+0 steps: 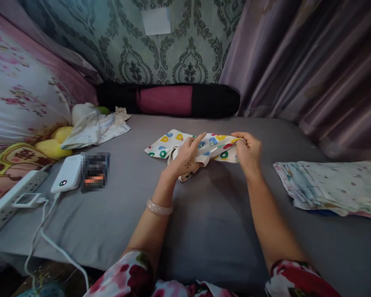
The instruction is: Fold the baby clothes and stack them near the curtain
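A small white garment (214,142) with blue, yellow, red and green printed shapes is stretched sideways between my two hands. Its left part fans out over the grey bed sheet, and a fold hangs down near the middle. My right hand (250,152) pinches the garment's right end, thumb and fingers closed on the edge. At the middle of the cloth, my left hand (187,156) grips it with the index finger pointing out over the print; some of its fingers are hidden. A pale bangle (159,208) circles my left wrist.
Folded clothes (334,185) lie in a stack on the right. At left are a crumpled light garment (99,128), yellow plush toys (52,148), a white power bank (66,173), a blurred dark object (94,171) and a power strip (12,204) with cables. A black-and-maroon roll (163,100) lies along the wall.
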A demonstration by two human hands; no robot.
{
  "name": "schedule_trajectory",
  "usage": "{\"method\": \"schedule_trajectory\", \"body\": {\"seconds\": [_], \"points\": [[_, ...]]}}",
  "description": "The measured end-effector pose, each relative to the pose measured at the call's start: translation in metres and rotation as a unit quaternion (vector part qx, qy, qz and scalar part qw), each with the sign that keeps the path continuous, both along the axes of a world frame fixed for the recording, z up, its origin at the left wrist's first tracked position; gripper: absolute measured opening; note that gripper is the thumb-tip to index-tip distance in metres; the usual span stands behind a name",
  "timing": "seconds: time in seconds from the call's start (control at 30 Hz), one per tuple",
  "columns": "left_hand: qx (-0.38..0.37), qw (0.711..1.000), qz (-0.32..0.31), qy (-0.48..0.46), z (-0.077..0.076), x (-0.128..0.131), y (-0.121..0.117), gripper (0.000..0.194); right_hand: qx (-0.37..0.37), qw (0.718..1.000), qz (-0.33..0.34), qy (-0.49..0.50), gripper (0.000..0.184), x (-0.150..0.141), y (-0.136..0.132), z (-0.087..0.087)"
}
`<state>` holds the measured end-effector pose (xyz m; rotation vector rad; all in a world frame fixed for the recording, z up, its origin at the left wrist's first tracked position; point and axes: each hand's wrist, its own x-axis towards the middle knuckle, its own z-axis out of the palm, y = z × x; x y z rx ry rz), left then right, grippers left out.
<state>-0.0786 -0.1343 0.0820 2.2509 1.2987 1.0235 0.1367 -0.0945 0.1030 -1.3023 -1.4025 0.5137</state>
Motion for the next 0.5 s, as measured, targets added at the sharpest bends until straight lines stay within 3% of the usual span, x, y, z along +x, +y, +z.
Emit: {"method": "schedule_trajectory", "body": {"seconds": [0.13,0.23,0.3,0.4,0.43,0.5], "points": [[0.095,0.99,0.023,-0.103,0.016,0.005,0.0,0.056,0.008,1.0,0.002,0.002,0.027,0.007,-0.015,0.028],[0.081,0.975,0.038,-0.204,0.036,0.001,-0.01,0.026,-0.016,0.999,0.028,0.007,0.018,0.018,-0.034,0.053],[0.003,0.961,0.033,-0.274,0.048,-0.003,-0.02,0.016,-0.096,0.991,0.088,0.016,0.012,0.029,-0.048,0.067],[-0.16,0.926,0.002,-0.342,0.056,-0.01,-0.032,0.016,-0.244,0.945,0.22,0.002,0.015,0.048,-0.059,0.076],[-0.21,0.911,-0.014,-0.355,0.055,-0.011,-0.033,0.02,-0.274,0.929,0.249,-0.016,0.017,0.053,-0.058,0.075],[-0.293,0.881,-0.042,-0.369,0.046,-0.012,-0.028,0.027,-0.26,0.927,0.254,-0.09,0.018,0.061,-0.052,0.068]]}}
